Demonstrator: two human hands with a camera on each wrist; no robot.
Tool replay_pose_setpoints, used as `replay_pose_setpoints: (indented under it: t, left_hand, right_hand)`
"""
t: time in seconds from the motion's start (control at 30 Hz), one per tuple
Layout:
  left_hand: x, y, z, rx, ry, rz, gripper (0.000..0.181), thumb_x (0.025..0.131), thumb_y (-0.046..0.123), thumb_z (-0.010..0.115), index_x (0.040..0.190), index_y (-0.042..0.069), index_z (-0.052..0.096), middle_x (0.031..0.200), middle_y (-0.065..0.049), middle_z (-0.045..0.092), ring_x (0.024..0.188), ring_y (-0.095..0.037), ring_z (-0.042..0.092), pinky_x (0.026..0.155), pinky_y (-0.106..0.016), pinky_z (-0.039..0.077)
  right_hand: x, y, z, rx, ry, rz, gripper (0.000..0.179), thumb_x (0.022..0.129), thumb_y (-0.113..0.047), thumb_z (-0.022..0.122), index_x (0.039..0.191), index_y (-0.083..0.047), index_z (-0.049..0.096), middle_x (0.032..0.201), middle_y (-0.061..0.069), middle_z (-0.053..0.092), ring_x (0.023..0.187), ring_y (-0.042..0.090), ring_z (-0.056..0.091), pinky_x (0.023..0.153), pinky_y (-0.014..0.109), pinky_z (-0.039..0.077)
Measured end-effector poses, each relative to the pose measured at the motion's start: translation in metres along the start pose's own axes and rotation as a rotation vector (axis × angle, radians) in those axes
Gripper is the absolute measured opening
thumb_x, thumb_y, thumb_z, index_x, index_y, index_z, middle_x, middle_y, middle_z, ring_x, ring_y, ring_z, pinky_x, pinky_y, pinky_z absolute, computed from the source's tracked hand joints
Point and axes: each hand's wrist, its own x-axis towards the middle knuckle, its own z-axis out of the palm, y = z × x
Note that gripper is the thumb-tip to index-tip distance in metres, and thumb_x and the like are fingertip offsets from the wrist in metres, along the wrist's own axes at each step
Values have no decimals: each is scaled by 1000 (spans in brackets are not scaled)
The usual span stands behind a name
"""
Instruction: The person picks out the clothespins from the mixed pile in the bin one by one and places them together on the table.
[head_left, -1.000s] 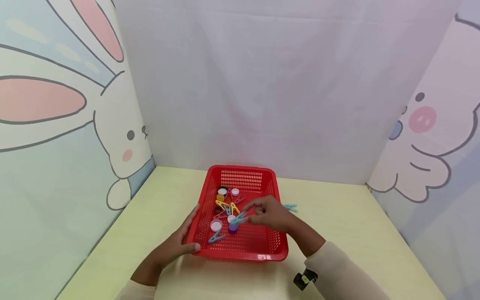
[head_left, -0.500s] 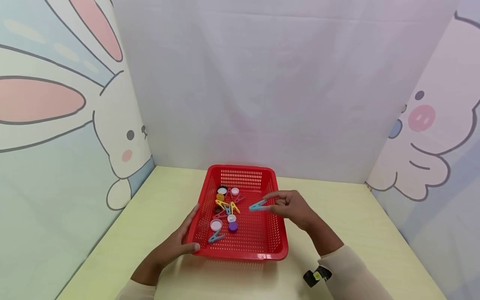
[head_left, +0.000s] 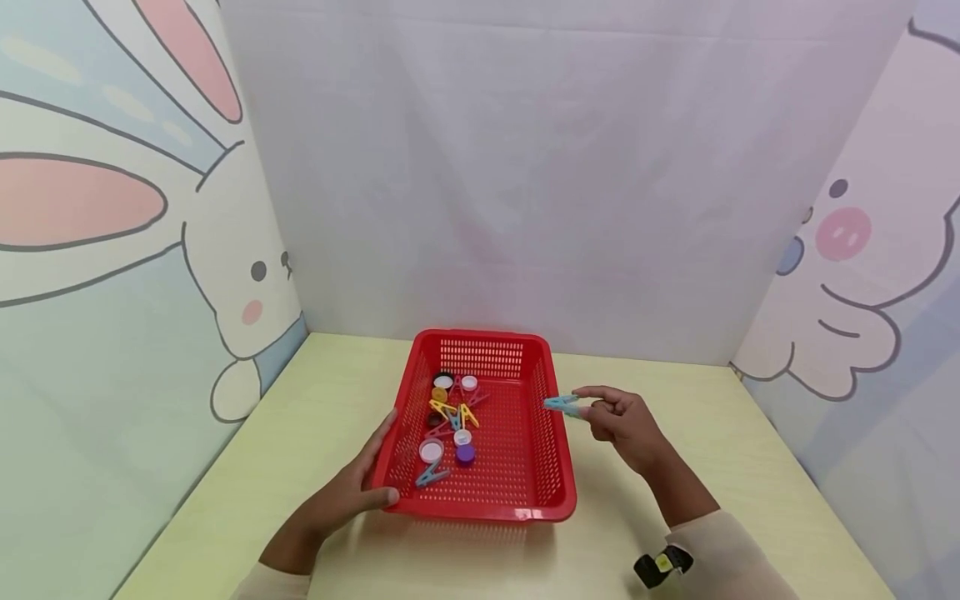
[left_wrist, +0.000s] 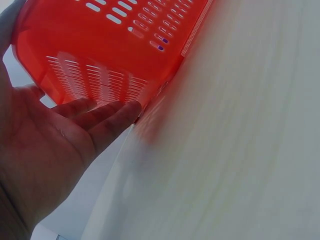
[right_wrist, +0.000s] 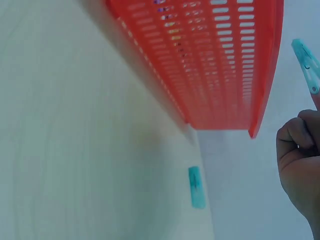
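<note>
My right hand (head_left: pixel 626 425) pinches a light blue clothespin (head_left: pixel 559 404) between thumb and index finger, over the basket's right rim. In the right wrist view the clothespin's end (right_wrist: pixel 306 62) sticks up past the fingers. My left hand (head_left: pixel 347 492) rests at the near left corner of the red plastic basket (head_left: pixel 510 512), thumb on the rim. In the left wrist view its nearly straight fingers (left_wrist: pixel 107 125) lie against the basket's outer wall. Inside the basket are yellow, pink and blue clothespins (head_left: pixel 432 475), and bottle caps including a purple one (head_left: pixel 465 454).
Another blue clothespin (right_wrist: pixel 196 186) lies on the table outside the basket in the right wrist view. The basket stands on a pale wooden table (head_left: pixel 675 433). A white curtain (head_left: pixel 517 183) closes the back, with cartoon-printed panels at both sides.
My right hand has moved right with the blue clothespin, from above the middle of the basket to its right rim. The left hand and basket have stayed in place.
</note>
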Motion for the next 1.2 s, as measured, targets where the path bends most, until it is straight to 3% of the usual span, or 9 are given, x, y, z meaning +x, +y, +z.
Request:
replay_pose_setpoints:
  t: [0.13, 0.2, 0.3, 0.47, 0.67, 0.8, 0.9, 1.03, 1.2]
  left_hand:
    - [0, 0, 1, 0, 4, 2, 115, 96, 27, 79, 175, 42, -3, 179, -22, 15, 151, -46, 40, 97, -38, 67]
    - [0, 0, 1, 1, 4, 5, 115, 96, 27, 79, 175, 41, -3, 179, -22, 15, 151, -46, 40, 97, -38, 67]
    - [0, -1, 1, -8, -4, 14, 115, 96, 26, 79, 175, 41, -3, 178, -22, 15, 151, -46, 40, 97, -38, 67]
    - [1, -4, -1, -11, -15, 33, 116, 96, 26, 79, 176, 40, -5, 179, -23, 13, 151, -47, 40, 97, -38, 67]
    - [2, -4, -1, -5, -6, 29, 116, 96, 28, 79, 176, 40, -4, 179, -23, 13, 149, -48, 41, 97, -38, 67]
    - [2, -4, -1, -16, -10, 21, 115, 96, 27, 78, 175, 41, -4, 178, -23, 15, 150, -47, 41, 98, -38, 67]
    - [2, -6, 0, -13, -8, 18, 114, 97, 29, 77, 175, 42, -5, 179, -23, 14, 149, -45, 42, 99, -37, 66]
    - [2, -8, 0, -14, -10, 19, 114, 97, 30, 77, 175, 42, -6, 179, -23, 12, 148, -44, 44, 99, -38, 66]
    - [3, -9, -2, -10, -13, 27, 114, 97, 29, 77, 175, 42, -5, 178, -24, 14, 147, -43, 47, 99, -38, 66]
  right_hand:
    - [-5, 9, -10, -11, 7, 5, 25, 109, -1, 61, 129, -4, 75, 77, -4, 52, 64, 17, 38, 58, 36, 33]
    - [-8, 13, -15, -33, 11, 23, 25, 109, -3, 61, 131, -1, 73, 85, -6, 61, 69, 12, 51, 61, 29, 46]
    - [-12, 17, -22, -45, -4, 42, 25, 110, -4, 61, 133, 3, 70, 95, -5, 71, 81, 9, 68, 76, 26, 64]
    - [-18, 24, -34, -33, -26, 73, 30, 111, -5, 60, 138, 8, 63, 115, -5, 75, 104, 12, 75, 91, 31, 68]
    - [-26, 32, -45, -115, 46, 121, 39, 112, -10, 59, 143, 14, 57, 124, -10, 71, 113, 5, 69, 100, 23, 62]
    - [-30, 37, -48, -249, 134, 175, 41, 111, -20, 64, 143, 7, 64, 139, -6, 68, 131, 3, 56, 108, 19, 50]
    - [-27, 39, -49, -323, 164, 189, 41, 110, -23, 68, 142, 3, 67, 160, 9, 57, 155, 21, 41, 132, 43, 35]
    - [-22, 44, -51, -403, 181, 216, 43, 106, -27, 72, 140, -1, 71, 172, 21, 43, 167, 46, 20, 132, 79, 11]
    - [-19, 53, -54, -495, 177, 284, 45, 104, -33, 73, 141, -8, 73, 176, 17, 39, 168, 50, 15, 128, 83, 13]
